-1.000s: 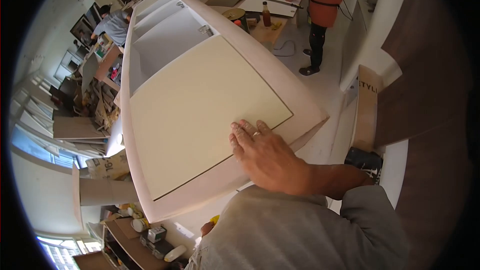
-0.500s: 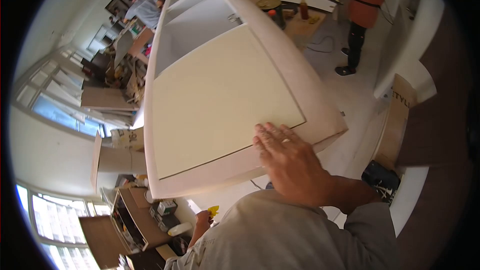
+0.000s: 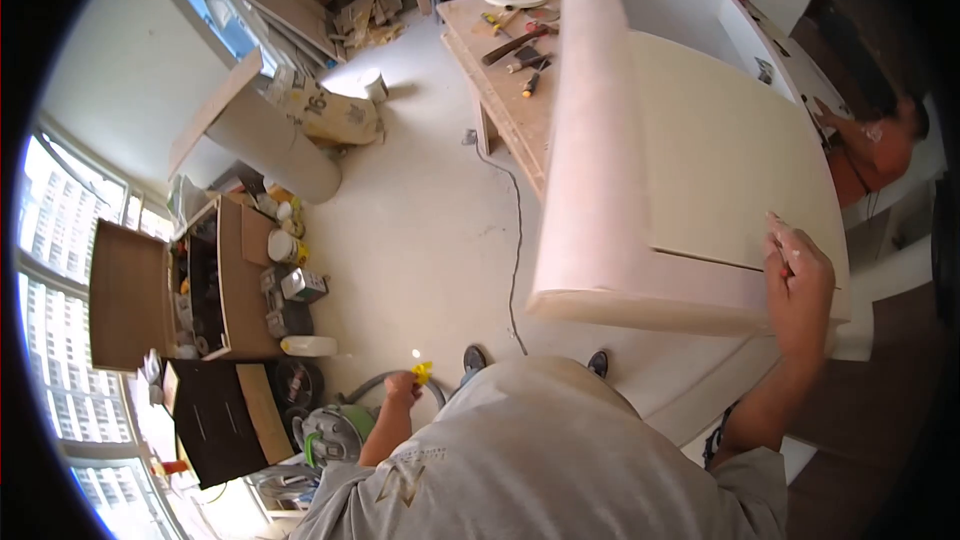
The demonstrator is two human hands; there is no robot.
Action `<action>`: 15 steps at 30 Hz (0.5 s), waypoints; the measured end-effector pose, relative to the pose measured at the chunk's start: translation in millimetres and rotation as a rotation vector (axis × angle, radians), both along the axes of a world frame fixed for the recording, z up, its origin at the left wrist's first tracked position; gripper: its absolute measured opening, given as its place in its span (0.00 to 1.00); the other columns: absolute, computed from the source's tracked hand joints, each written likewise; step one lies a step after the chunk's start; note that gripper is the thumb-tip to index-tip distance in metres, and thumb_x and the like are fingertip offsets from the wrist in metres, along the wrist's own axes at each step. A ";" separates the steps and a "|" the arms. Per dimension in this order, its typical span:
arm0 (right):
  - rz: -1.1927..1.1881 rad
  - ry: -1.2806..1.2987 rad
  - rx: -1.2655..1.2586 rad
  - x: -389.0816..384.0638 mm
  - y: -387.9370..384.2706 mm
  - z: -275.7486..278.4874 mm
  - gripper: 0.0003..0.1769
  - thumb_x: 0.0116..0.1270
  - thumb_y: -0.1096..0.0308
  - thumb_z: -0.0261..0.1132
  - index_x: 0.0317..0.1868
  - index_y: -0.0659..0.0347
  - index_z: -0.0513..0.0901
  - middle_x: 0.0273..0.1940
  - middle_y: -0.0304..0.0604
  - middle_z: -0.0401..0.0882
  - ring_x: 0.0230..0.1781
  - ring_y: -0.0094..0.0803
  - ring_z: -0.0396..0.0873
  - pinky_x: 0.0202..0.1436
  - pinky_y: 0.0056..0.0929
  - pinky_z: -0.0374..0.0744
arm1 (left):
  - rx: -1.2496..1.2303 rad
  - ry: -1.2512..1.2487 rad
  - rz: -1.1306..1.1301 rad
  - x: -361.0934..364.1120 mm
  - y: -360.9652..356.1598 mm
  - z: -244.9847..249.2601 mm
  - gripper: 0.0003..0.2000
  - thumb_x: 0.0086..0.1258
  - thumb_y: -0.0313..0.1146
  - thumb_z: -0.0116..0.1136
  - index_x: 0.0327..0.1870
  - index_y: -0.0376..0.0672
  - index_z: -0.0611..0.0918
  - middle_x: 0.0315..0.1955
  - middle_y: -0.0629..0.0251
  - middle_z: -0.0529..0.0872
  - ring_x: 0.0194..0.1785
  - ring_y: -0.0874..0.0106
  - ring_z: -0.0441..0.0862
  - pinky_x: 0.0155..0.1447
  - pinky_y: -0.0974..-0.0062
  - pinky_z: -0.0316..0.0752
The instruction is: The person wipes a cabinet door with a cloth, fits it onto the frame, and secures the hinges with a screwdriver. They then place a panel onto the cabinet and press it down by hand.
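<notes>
A long cabinet (image 3: 595, 170) with pale pink curved edges lies on its back before me. Its cream door panel (image 3: 735, 150) is closed, with a thin dark gap along the near edge. My right hand (image 3: 803, 270) is at the panel's near right corner, its fingers bent and partly apart, with no held thing plainly visible. Down at my left side, my left hand (image 3: 402, 390) grips a small crumpled yellow piece (image 3: 422, 372), whose material I cannot make out.
Hand tools lie on a wooden worktable (image 3: 478, 45) beyond the cabinet. A cable (image 3: 513, 240) runs across the floor. To the left are a green-grey vacuum cleaner (image 3: 335, 435), an open wooden cabinet (image 3: 240, 280) and a large cylinder (image 3: 290, 155). A co-worker (image 3: 880, 155) in orange is at right.
My view has swung left, showing more floor. My right hand, earlier flat on the panel's near edge, is now turned sideways with bent fingers. My left hand still holds the yellow piece.
</notes>
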State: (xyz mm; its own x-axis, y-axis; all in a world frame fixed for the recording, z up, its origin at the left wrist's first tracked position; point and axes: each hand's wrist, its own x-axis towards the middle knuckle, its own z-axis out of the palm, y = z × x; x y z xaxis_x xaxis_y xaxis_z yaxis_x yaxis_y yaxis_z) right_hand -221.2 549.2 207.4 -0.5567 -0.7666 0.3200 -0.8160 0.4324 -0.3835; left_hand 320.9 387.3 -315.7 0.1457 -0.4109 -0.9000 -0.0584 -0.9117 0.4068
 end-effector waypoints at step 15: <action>-0.223 0.301 0.106 80.6 -120.3 -33.6 0.16 0.71 0.73 0.59 0.57 0.64 0.83 0.50 0.48 0.77 0.46 0.47 0.81 0.51 0.40 0.79 | 0.025 0.129 -0.061 -12.3 -176.0 29.3 0.03 0.69 0.28 0.54 0.34 0.45 0.81 0.23 0.65 0.79 0.21 0.72 0.73 0.31 0.61 0.73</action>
